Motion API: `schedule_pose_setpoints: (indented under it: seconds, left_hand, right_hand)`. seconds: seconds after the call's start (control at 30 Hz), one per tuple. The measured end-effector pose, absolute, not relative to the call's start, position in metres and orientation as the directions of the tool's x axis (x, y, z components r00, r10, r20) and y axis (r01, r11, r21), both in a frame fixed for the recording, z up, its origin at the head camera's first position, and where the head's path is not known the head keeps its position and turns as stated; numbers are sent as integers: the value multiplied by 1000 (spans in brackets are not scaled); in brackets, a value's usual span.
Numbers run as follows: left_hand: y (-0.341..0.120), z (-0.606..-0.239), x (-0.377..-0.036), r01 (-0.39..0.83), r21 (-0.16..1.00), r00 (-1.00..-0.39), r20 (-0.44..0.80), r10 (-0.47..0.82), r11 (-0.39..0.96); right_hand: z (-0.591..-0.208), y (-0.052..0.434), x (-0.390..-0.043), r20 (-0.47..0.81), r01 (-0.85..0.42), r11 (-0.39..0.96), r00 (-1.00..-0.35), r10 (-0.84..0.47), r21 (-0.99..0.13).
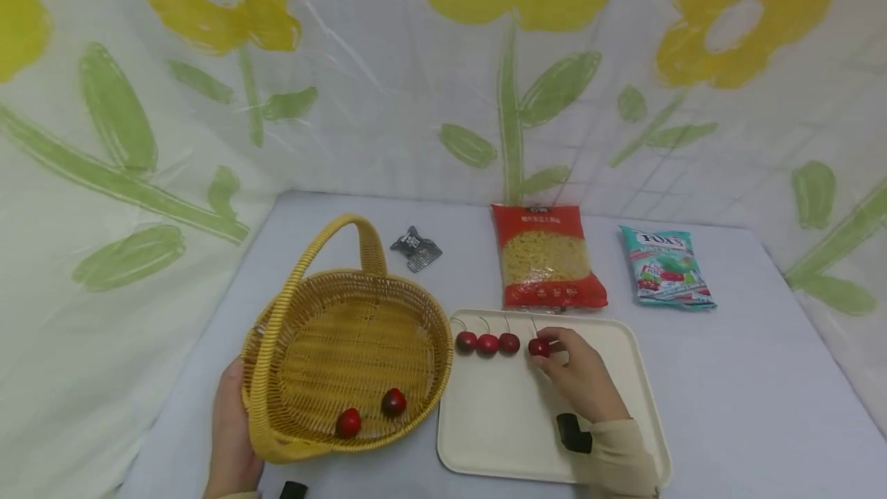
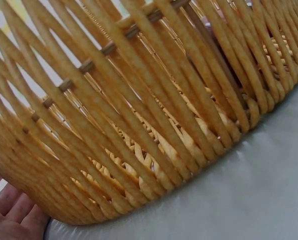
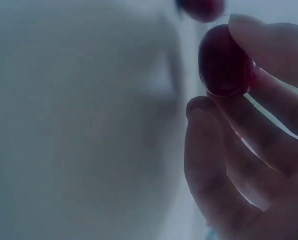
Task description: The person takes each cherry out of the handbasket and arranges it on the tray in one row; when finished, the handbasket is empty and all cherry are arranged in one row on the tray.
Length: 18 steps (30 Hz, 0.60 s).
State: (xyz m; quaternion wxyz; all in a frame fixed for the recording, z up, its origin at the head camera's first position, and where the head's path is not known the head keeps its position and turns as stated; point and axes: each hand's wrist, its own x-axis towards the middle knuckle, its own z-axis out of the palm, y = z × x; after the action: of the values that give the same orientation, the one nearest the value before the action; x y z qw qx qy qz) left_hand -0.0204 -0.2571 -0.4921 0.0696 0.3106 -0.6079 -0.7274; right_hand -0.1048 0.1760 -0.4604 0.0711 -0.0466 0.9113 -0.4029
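Note:
My right hand [image 1: 578, 372] pinches a dark red cherry [image 1: 538, 348] by its sides, stem up, over the upper part of a cream tray [image 1: 499, 430]. To its left, three more stemmed cherries [image 1: 488, 344] sit in a row along the tray's far side. The right wrist view shows the pinched cherry [image 3: 223, 62] between thumb and fingers. My left hand [image 1: 234, 426] rests against the outer left side of a yellow wicker basket [image 1: 346, 329]. Its fingers [image 2: 21, 205] lie along the woven wall, tips hidden. Two cherries [image 1: 349, 423] lie inside the basket near its front.
Behind the tray lies a red pasta bag [image 1: 547, 256]; a teal candy bag [image 1: 667, 268] is to its right. A small dark grey packet [image 1: 416, 248] lies behind the basket. The basket handle [image 1: 277, 329] arches up at its left. A flower-painted curtain [image 1: 388, 98] closes off the back.

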Motion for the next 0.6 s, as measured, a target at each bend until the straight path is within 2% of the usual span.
schedule_pose_setpoints:
  seconds: [0.2,0.6]
  left_hand:
    - [-258,-492,-20,-279,926,-797,-370,-477,-253]
    - [-259,-492,-20,-244,938,-815,-336,-472,-247]
  right_hand:
    - [-474,174,-108,-105,-15,641,-983,-148,-768]
    - [-472,170,-111,-150,20,673,-979,-135,-740]
